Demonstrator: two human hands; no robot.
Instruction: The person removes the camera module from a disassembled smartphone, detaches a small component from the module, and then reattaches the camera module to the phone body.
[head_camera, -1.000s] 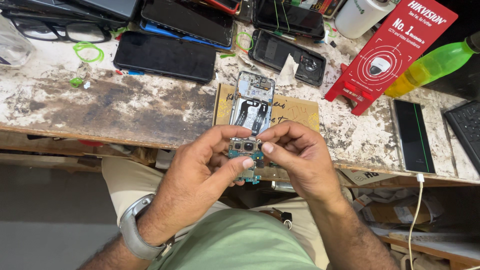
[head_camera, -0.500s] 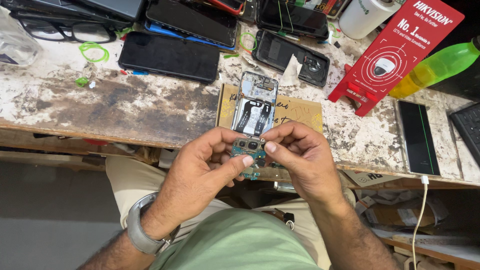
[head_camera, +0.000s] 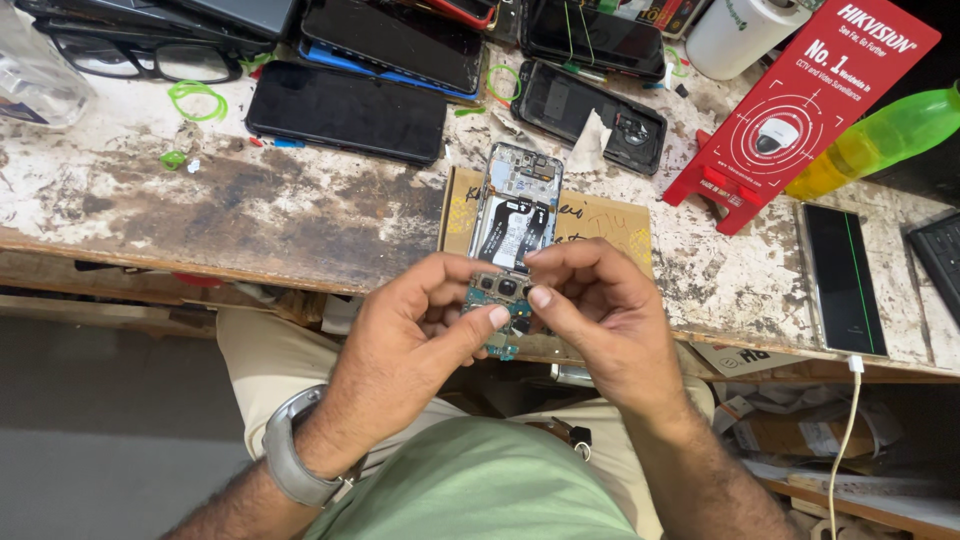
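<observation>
1. Circuit board (head_camera: 503, 305): small, teal-green, with round camera lenses set in a dark block along its top; the lower end pokes out below the fingers. It sits in the air just off the near bench edge, over my lap.
2. My left hand (head_camera: 405, 345) grasps the board from the left, thumb pressed on its front face.
3. My right hand (head_camera: 600, 315) pinches the board's right edge, fingers curled tight, thumb tip on the top corner.
4. I see an opened phone frame (head_camera: 518, 205) lying just beyond the hands, back off, black ribbon and silver shielding showing.
5. The frame rests on a brown cardboard piece (head_camera: 600, 220) on the worn, stained workbench (head_camera: 200, 200).
6. Farther back: a black phone (head_camera: 345, 110) face down, a dark phone case (head_camera: 590, 115), green rubber bands (head_camera: 195, 98), eyeglasses (head_camera: 150, 60).
7. Right side: a red stand-up card (head_camera: 800, 100), a green bottle (head_camera: 885, 140), a slim phone (head_camera: 842, 280) on a white cable (head_camera: 845, 430).
</observation>
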